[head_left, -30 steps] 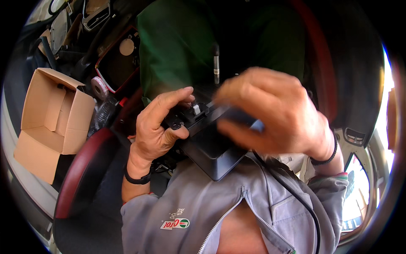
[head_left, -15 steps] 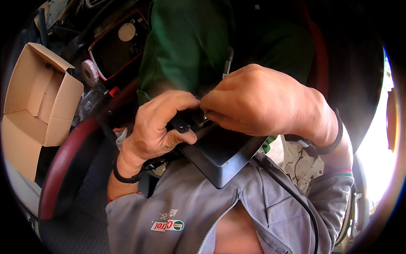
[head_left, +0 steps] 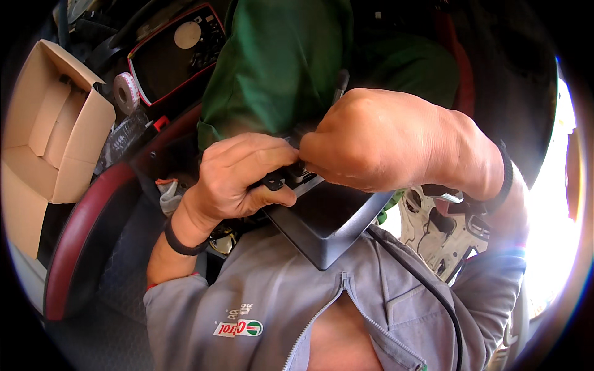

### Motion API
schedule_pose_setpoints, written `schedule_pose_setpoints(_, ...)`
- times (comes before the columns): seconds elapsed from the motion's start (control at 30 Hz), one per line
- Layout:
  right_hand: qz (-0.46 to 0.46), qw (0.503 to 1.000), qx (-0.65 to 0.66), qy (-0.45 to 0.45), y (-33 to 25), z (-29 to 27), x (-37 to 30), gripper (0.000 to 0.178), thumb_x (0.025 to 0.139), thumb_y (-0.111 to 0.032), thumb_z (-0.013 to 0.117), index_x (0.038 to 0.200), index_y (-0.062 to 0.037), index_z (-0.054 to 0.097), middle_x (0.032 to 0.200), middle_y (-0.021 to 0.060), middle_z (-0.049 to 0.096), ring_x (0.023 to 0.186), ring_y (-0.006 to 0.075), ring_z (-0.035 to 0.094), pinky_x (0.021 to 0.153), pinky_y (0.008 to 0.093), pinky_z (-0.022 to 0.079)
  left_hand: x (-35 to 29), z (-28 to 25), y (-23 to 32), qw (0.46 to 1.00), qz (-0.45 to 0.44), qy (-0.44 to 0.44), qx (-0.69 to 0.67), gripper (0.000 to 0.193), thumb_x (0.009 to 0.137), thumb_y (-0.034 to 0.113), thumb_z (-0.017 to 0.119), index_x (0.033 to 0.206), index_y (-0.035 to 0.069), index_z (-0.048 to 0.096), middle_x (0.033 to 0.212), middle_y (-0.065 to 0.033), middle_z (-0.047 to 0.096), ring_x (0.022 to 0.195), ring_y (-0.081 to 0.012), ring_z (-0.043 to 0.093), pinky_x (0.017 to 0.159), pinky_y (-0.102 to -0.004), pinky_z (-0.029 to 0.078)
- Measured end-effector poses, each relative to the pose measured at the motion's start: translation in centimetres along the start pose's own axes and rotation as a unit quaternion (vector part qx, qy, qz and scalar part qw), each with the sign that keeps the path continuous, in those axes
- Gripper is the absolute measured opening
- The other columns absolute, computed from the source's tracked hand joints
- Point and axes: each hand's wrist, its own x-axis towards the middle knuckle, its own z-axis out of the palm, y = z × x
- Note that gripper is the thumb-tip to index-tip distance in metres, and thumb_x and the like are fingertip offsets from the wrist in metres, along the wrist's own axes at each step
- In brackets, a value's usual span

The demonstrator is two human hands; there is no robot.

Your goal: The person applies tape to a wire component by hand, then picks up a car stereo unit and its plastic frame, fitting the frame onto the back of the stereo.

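Observation:
A black plastic housing [head_left: 325, 232] with a wide, flat face and slanted edges rests between my lap and my torso. My left hand [head_left: 238, 176] is closed, its thumb and fingers around a small black plastic part [head_left: 273, 181] at the housing's upper end. Bent over that same end, my right hand [head_left: 377, 142] has its fingers pinched together against metal fittings [head_left: 301, 173]. What those fingertips grip is hidden beneath the hand. Just beyond the right knuckles, a slim rod with a dark end [head_left: 341, 83] sticks up; whether the hand touches it, I cannot tell.
At left stand an open cardboard box [head_left: 68, 142], a tape roll [head_left: 127, 93] and a clear plastic bottle [head_left: 120, 139]. A red-rimmed device [head_left: 176, 52] lies behind them. A dark red and black seat edge [head_left: 80, 241] curves alongside. A black cable [head_left: 427, 284] crosses my jacket.
My right hand has turned slightly over the fittings, its wrist farther right. The small black part in my left hand shows at a different angle. The whole view has shifted a little.

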Motion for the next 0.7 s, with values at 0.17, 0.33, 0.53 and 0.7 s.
schedule_pose_setpoints(0.17,-0.005,1.0,-0.019,-0.006,-0.3,-0.1,0.6,0.008,0.076,-0.006,0.066,0.073,0.0006,0.07,0.067,0.0203,0.065,0.064,0.0388,0.067,0.055,0.0438,0.054,-0.3,-0.1,-0.2,1.0,-0.004,-0.003,-0.017,0.048,0.082,0.042,0.08,0.099,-0.002,0.072,0.089,-0.0132,0.071,0.077,-0.0308,0.07,0.068,-0.0357,0.056)
schedule_pose_setpoints(0.33,0.018,0.998,0.009,0.054,-0.1,0.6,0.2,0.013,0.079,-0.009,0.068,0.075,0.0026,0.065,0.063,0.021,0.062,0.063,0.0388,0.066,0.056,0.045,0.053,-0.2,-0.2,-0.4,0.998,-0.018,0.006,-0.053,0.048,0.083,0.041,0.08,0.1,-0.003,0.071,0.089,-0.0132,0.072,0.077,-0.0305,0.071,0.069,-0.0353,0.056)
schedule_pose_setpoints(0.53,0.053,0.977,0.013,0.208,-1.8,4.0,-1.8,0.031,0.073,-0.019,0.081,0.087,-0.0014,0.059,0.079,0.0142,0.066,0.071,0.0325,0.063,0.062,0.0413,0.052,0.0,0.0,0.0,0.994,-0.073,0.049,-0.069,0.048,0.084,0.04,0.081,0.103,-0.003,0.071,0.09,-0.0131,0.073,0.078,-0.0291,0.072,0.071,-0.0339,0.057)
schedule_pose_setpoints(0.7,0.097,0.937,0.088,0.323,-2.0,7.1,-2.0,0.049,0.075,-0.026,0.087,0.111,-0.0003,0.065,0.099,0.0139,0.067,0.092,0.0346,0.061,0.081,0.0421,0.052,-0.1,-0.1,0.0,0.989,-0.11,0.048,-0.083,0.048,0.084,0.039,0.081,0.103,-0.003,0.072,0.091,-0.0134,0.074,0.081,-0.0283,0.073,0.073,-0.0335,0.058)
